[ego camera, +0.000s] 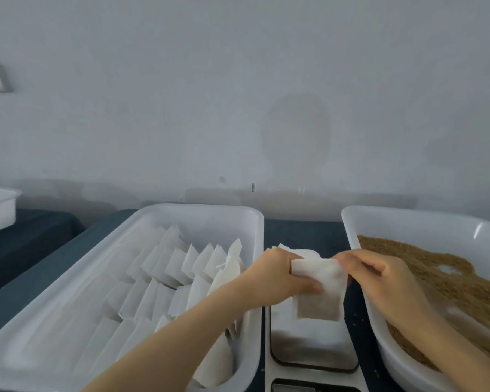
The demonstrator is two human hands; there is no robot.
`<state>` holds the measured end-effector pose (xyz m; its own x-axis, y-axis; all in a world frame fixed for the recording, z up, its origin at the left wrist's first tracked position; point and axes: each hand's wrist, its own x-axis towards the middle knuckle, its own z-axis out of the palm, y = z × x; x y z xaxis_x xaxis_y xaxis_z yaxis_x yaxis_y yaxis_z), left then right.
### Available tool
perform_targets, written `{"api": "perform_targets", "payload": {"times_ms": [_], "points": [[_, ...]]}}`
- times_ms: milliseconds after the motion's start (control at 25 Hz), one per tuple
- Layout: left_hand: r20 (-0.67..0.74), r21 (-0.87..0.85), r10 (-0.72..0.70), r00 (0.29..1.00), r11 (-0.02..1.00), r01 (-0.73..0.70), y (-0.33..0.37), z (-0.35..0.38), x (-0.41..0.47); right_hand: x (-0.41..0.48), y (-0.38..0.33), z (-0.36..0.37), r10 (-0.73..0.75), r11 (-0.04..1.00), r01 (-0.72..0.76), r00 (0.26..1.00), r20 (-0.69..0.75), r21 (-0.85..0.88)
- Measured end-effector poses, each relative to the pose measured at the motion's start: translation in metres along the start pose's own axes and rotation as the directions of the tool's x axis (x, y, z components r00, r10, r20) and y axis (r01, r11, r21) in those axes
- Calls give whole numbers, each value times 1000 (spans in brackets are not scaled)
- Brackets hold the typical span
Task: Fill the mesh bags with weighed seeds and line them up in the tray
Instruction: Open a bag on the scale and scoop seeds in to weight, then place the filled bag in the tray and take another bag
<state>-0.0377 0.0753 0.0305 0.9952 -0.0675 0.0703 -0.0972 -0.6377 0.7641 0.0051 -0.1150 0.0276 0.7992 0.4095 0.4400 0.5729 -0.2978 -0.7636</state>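
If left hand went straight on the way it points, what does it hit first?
Probably the right hand: the left hand points rightward across the mesh bag both hold, and the right one pinches its far edge. Depth unclear.

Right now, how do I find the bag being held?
Look between the bag tray and the seed tray, above the scale. The left hand and right hand hold one mesh bag there. Only it is lifted, brown seeds filling its lower half.

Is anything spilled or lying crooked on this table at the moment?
Yes, slightly. A few pale specks, probably stray seeds, lie on the dark table between the scale and the seed tray. In the bag tray, the bags by its right wall lean unevenly out of the rows.
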Motion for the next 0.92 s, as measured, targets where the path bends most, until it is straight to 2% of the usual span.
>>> {"api": "perform_targets", "payload": {"times_ms": [80, 200, 280, 360, 480, 560, 640, 720, 800, 920], "points": [[-65, 49, -22, 998, 998, 25, 3, -15, 4, 3, 2, 0, 26, 999, -24, 999, -45, 40], [-330, 84, -70, 941, 991, 103, -1, -63, 16, 6, 5, 0, 69, 997, -66, 994, -84, 43], [-498, 35, -159, 852, 978, 203, -15, -103, 26, 7, 8, 1, 95, 995, -92, 992, -81, 33], [-613, 29, -273, 741, 930, 367, -38, -136, 35, 11, 10, 2, 112, 994, -110, 991, -73, 27], [-666, -5, -432, 608, 818, 575, -83, -160, 37, 16, 13, 5, 115, 993, -114, 992, -49, 9], [-635, -160, -533, 559, 798, 581, -110, -161, 37, 18, 15, 6, 116, 993, -116, 993, -27, -4], [-584, -227, -586, 562, 782, 580, -130, -155, 37, 19, 15, 6, 119, 993, -119, 993, -22, 5], [-536, -216, -595, 599, 783, 584, -142, -146, 38, 19, 16, 7, 118, 993, -118, 993, -30, 9], [-510, -142, -580, 636, 785, 602, -146, -139, 38, 19, 15, 8, 122, 993, -121, 992, -28, 14], [-511, 56, -537, 671, 758, 650, -149, -139, 34, 20, 13, 10, 117, 993, -117, 993, -15, 14]]}}
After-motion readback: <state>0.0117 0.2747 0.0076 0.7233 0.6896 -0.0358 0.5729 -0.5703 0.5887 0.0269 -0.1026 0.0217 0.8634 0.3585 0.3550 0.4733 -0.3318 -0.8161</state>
